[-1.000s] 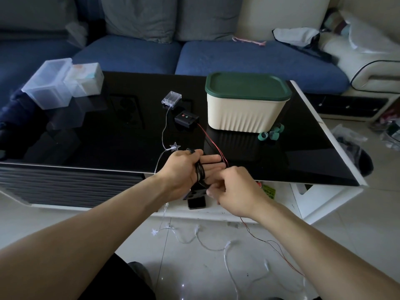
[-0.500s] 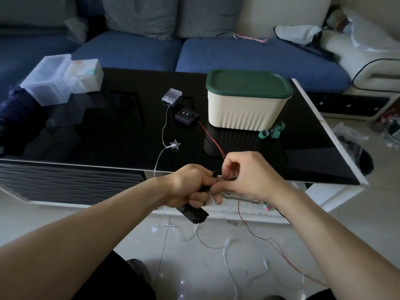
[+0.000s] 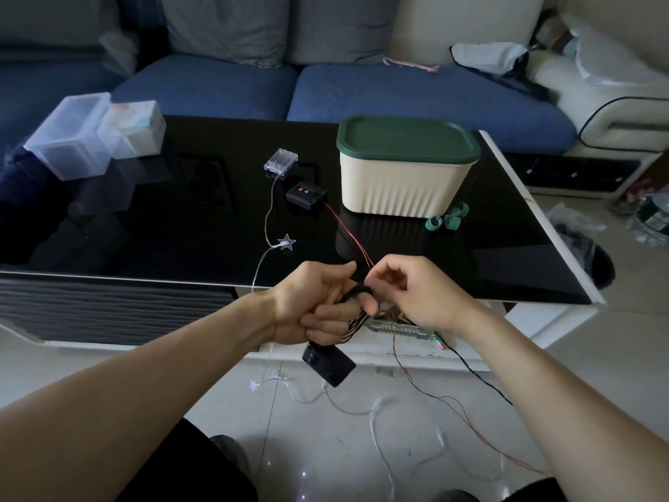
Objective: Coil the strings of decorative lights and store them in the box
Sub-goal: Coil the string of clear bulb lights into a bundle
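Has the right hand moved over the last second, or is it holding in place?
Yes. The right hand has come up and toward the table edge; it was below the edge, and now its fingers overlap the black top, pinching the dark wire.

dim, soft daylight, brighter at the right; glossy black table mirrors the box faintly. wide-angle bending at the edges; slight softness throughout, no hard shadows.

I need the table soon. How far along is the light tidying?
Done: nothing stored; the box has its green lid on. In hand: the left hand holds black wire loops, the right hand feeding wire. Left: the star string and red wire trail to the floor.
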`<state>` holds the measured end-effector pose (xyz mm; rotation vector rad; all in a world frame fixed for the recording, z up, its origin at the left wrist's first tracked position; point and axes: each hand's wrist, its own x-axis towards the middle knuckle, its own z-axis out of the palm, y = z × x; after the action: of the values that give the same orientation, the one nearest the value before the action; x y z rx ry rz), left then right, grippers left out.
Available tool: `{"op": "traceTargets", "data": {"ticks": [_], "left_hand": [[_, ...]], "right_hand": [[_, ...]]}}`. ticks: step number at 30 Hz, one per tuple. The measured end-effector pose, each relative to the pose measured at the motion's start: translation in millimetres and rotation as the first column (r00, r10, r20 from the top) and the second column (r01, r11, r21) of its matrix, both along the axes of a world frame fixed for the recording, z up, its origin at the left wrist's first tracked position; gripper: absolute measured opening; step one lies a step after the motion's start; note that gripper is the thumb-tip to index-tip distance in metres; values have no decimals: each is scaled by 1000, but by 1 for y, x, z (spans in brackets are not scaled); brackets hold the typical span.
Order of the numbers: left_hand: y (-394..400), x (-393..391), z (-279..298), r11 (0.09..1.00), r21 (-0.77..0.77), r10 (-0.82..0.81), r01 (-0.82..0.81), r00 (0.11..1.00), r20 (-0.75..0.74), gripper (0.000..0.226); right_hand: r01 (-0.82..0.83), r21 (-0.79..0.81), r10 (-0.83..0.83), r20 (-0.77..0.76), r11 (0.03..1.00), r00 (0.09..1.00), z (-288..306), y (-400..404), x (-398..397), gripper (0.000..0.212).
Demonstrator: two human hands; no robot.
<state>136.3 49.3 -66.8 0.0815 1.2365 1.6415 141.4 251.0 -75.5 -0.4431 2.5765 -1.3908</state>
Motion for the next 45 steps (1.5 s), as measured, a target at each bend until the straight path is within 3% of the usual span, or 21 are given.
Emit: {"op": "traceTargets", "data": {"ticks": [3, 6, 8, 12, 16, 22, 25, 28, 31, 34, 38, 45], "left_hand": [[1, 2, 2, 995, -8, 103, -103, 995, -9, 44], [2, 3, 5, 983, -5, 183, -184, 982, -49, 43], [1, 2, 5, 980, -8, 198, -199, 978, -58, 44], [-1, 1, 3, 974, -45, 219, -221, 975, -45, 46], [0, -1, 4, 962, -46, 270, -271, 963, -24, 41], [1, -1, 5, 934, -10, 356, -358, 930, -88, 43], [-1, -2, 7, 900, 49, 436, -433, 893, -111, 45], [-3, -3, 9, 819, 152, 564, -553, 825, -37, 47], [-4, -5, 9, 741, 184, 659, -645, 752, -18, 43], [-3, -5, 9, 737, 170, 671, -655, 739, -63, 39], [1, -4, 10, 743, 134, 668, -655, 735, -113, 35], [10, 0, 10, 765, 10, 639, -644, 757, -135, 45]], "right_hand": [[-13, -89, 17, 52, 996, 998, 1, -3, 1, 14], [-9, -224, 58, 214, 974, 975, 7, -5, 3, 27], [-19, -242, 65, 183, 970, 981, 6, -7, 3, 19], [94, -257, -85, 45, 962, 995, -1, -13, 3, 11], [147, -287, -168, -48, 946, 985, -4, -20, 2, 12], [184, -287, -179, 45, 940, 983, 4, -16, 2, 15], [216, -208, -196, 114, 954, 974, 3, -6, -3, 22], [119, 81, -131, 166, 990, 977, -3, 4, -5, 39], [-7, 310, -81, 273, 951, 959, -10, 6, -3, 48], [-46, 438, -89, 283, 898, 955, -15, -2, -2, 48], [-37, 439, -27, 140, 898, 990, -8, -23, 8, 30], [-205, 374, 194, 68, 904, 979, 7, -48, 26, 24]]}}
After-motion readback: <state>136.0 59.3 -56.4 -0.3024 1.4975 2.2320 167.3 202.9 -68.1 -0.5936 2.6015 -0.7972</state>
